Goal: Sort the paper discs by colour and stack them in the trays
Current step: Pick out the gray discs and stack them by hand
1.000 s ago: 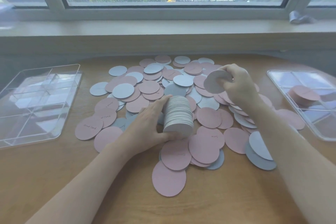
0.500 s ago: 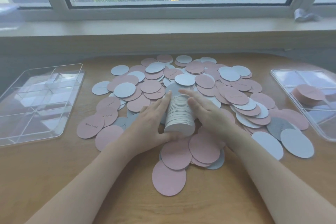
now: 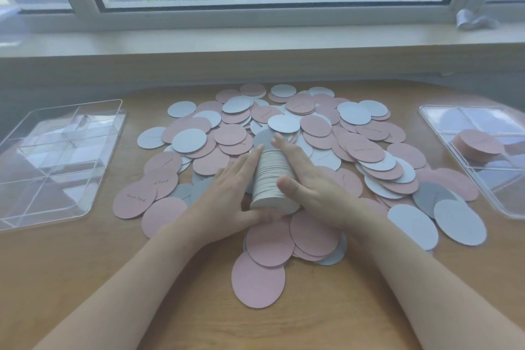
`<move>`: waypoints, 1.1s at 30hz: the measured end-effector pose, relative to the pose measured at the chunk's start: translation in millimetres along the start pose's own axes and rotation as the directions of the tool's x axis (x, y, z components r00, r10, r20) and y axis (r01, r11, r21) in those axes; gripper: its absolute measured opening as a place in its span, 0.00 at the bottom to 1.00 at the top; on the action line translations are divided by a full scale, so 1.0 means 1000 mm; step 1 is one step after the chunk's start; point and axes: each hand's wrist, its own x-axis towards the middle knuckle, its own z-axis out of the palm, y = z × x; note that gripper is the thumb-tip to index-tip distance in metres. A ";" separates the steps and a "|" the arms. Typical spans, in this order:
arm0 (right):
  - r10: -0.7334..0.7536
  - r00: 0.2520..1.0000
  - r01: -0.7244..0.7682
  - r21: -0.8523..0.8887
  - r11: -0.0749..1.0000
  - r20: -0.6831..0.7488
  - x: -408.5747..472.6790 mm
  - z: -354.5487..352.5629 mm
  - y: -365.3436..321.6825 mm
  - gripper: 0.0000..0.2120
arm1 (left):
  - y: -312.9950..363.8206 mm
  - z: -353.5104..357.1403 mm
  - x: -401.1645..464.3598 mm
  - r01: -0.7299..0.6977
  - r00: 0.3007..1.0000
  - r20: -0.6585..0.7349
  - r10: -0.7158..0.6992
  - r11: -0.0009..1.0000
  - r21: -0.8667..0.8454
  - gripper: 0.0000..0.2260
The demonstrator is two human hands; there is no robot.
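Holding a stack of pale grey-white discs (image 3: 271,179) between both hands, mid-worktop, on top of the loose pile. Left hand (image 3: 227,196) on the stack's left side, fingers straight along it, thumb under the near end. Right hand (image 3: 315,182) on the right side, fingers straight and flat against it, thumb (image 3: 288,186) laid over the near top edge. Grip: both hands pressing the stack from either side, fingers not curled round it. Stack lies tilted, flat face toward the camera.

Loose discs (image 3: 284,145) spread over the wooden worktop (image 3: 142,293), pink and pale blue-grey mixed and overlapping, some with handwriting, too small to read except a few. One darker grey disc (image 3: 431,196) right of the hands, two pale ones (image 3: 457,221) just beside it at the pile's right edge. A large pink disc (image 3: 257,278) nearest the camera, partly under other pink ones.

Clear divided tray (image 3: 56,162) at left, well apart from the stack, no discs seen in it. Second clear tray (image 3: 511,207) at right, holding a short stack of pink discs (image 3: 478,145) in one compartment; which compartment exactly, cannot tell, as the tray is cut by the frame edge.

Window sill (image 3: 255,37) behind the worktop, with a small crumpled silvery thing (image 3: 474,20) at its right end.
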 end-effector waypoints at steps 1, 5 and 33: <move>0.003 1.000 -0.003 0.012 1.000 -0.013 0.000 -0.001 0.000 0.42 | 0.000 0.000 0.000 -0.006 1.000 -0.002 0.006 0.999 -0.032 0.47; -0.034 0.994 0.038 0.037 0.999 -0.108 -0.002 0.000 -0.003 0.31 | -0.001 0.000 0.000 -0.016 0.999 -0.041 0.010 0.988 -0.156 0.45; 0.136 0.762 -0.367 -0.248 0.897 -0.633 0.012 -0.041 0.036 0.17 | -0.002 -0.001 0.001 0.007 0.999 -0.052 -0.015 0.989 -0.149 0.43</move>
